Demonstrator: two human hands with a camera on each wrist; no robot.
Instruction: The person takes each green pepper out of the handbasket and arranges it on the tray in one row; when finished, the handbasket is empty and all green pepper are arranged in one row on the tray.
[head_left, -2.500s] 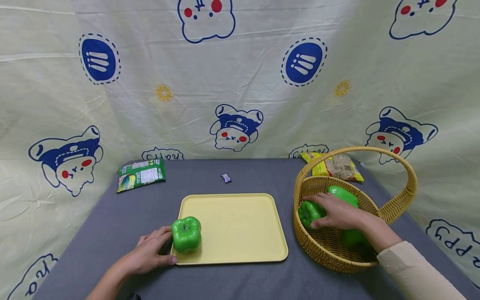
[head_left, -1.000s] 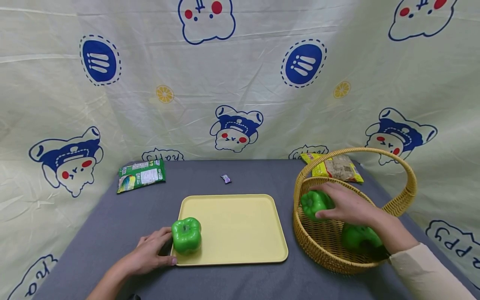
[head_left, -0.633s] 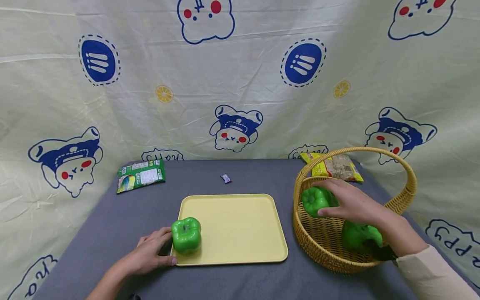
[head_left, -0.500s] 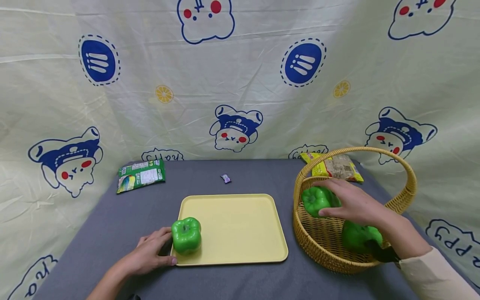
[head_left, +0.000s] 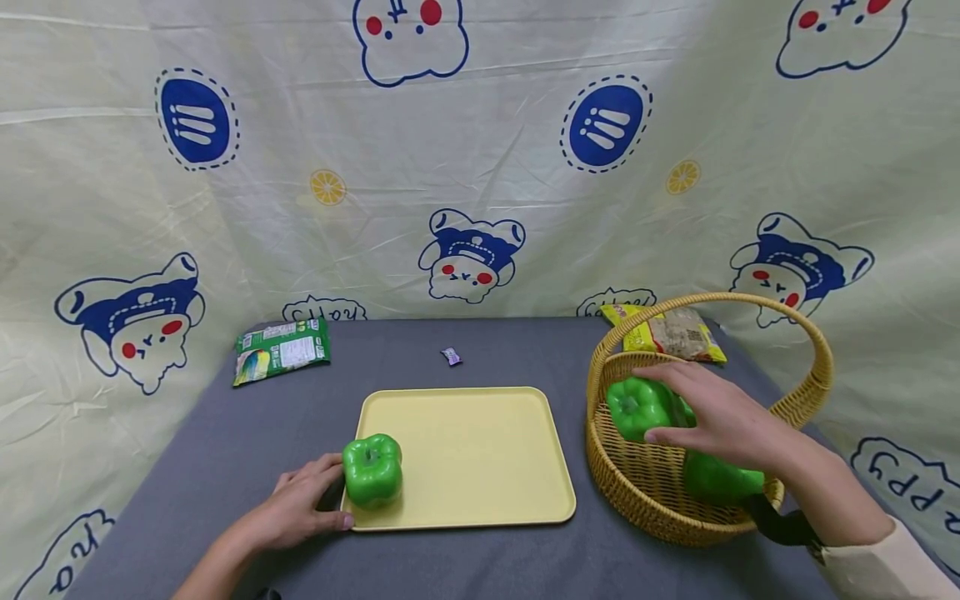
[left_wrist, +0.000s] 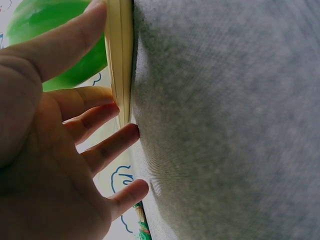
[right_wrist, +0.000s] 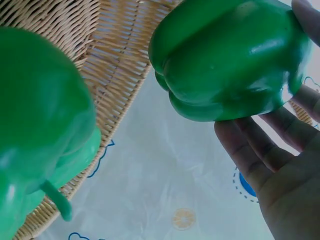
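My left hand (head_left: 300, 500) touches the left edge of a yellow tray (head_left: 480, 458) with its fingers spread, as the left wrist view shows. On the tray's left side a green bell pepper (head_left: 372, 471) stands upright, beside the fingertips. My right hand (head_left: 727, 421) is over a wicker basket (head_left: 637, 496), gripping another green bell pepper (head_left: 637, 408) between thumb and fingers. In the right wrist view this pepper (right_wrist: 230, 65) lies against the fingertips, above the basket wall. More green bell pepper (head_left: 716, 479) shows in the basket below my right wrist, partly hidden.
A green snack packet (head_left: 282, 350) lies at the back left of the grey cloth (head_left: 382, 358). A small purple wrapper (head_left: 451, 357) lies behind the tray. Behind the basket is a yellow packet (head_left: 675, 335). The basket's tall handle (head_left: 821, 358) arches over the right side.
My right hand has lifted the gripped bell pepper up from the basket's left part and shifted it a little to the right. The left hand, the tray and its pepper stay put.
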